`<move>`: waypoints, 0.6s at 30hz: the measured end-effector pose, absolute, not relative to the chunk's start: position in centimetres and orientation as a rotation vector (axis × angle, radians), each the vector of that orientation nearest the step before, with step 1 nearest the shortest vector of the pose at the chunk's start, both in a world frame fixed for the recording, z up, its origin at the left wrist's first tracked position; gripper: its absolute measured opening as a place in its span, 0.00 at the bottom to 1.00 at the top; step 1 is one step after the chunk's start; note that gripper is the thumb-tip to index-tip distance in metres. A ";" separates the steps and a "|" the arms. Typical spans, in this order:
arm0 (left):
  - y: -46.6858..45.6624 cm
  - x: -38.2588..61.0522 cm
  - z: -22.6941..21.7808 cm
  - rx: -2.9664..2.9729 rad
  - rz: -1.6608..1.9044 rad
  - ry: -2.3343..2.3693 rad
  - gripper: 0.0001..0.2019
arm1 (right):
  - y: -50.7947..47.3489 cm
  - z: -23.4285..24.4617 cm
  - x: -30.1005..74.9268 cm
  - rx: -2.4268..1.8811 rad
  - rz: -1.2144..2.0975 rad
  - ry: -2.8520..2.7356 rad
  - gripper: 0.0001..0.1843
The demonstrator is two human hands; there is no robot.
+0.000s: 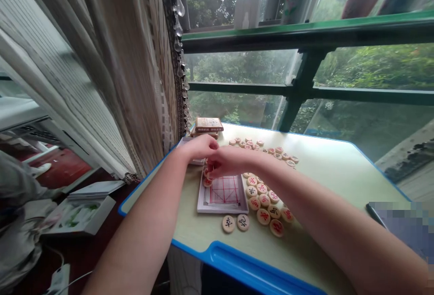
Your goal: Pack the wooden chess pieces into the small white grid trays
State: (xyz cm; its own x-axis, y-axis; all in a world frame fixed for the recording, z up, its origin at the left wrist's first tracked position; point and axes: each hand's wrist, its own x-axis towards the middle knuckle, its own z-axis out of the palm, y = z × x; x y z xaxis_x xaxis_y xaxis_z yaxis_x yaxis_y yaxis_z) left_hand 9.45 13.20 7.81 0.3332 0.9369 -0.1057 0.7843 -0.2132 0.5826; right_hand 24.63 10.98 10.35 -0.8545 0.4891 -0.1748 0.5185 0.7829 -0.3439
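My right hand (pixel 225 161) reaches over the left side of a shallow white box (pixel 223 211), its fingers pinched around a round wooden xiangqi piece (pixel 207 173). Another piece with a red character (pixel 207 182) lies just below it in the box. A paper with a red grid (pixel 225 189) covers the box's floor. Just beyond, my left hand (pixel 202 145) is bent with its fingers closed near the right wrist; whatever its fingertips hold is hidden. Right of the box, many xiangqi pieces (pixel 264 201) with red or black characters spread under my right forearm.
Two black-marked pieces (pixel 235 223) lie in front of the box. Small stacked boxes (pixel 209 124) stand at the table's back left corner, beside a curtain (pixel 135 59). A dark flat object (pixel 376 216) rests at the right edge. The table (pixel 325 164) has a blue rim and stands against a window.
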 end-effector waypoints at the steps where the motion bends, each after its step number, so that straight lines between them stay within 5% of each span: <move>1: 13.5 9.5 7.6 2.022 0.535 1.556 0.11 | 10.9 10.2 24.6 0.821 -0.570 2.919 0.09; 6: 14.6 10.4 6.9 1.975 1.117 1.610 0.10 | 9.4 10.7 24.6 0.900 -0.500 2.971 0.07; 18: 14.1 11.7 5.9 2.222 1.059 1.801 0.13 | 5.5 8.4 24.8 1.524 -0.603 3.022 0.08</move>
State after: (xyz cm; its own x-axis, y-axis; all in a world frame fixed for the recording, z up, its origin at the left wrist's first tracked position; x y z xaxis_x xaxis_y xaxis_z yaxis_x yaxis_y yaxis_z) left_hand 11.71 14.08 5.93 0.0633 0.8904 0.4508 0.8270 -0.2996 0.4757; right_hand 24.76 5.46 8.39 -0.5720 0.8136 0.1043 0.7113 0.5553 -0.4308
